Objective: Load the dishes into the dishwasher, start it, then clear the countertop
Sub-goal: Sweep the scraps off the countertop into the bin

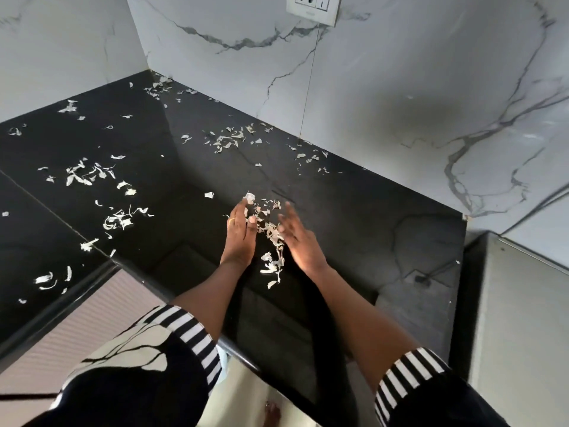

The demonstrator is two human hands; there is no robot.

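Pale peel scraps lie scattered over the black countertop. A gathered heap of scraps sits between my two hands near the counter's front. My left hand rests on its edge against the counter with straight fingers, touching the heap from the left. My right hand, blurred, stands with straight fingers against the heap's right side. More scraps trail toward the front edge. Other clusters lie at the left and along the back wall.
White marble wall panels enclose the counter at the back and left, with a socket plate high up. A grey appliance top stands to the right beyond the counter's end. The counter's rounded front edge runs at lower left above a ribbed cabinet front.
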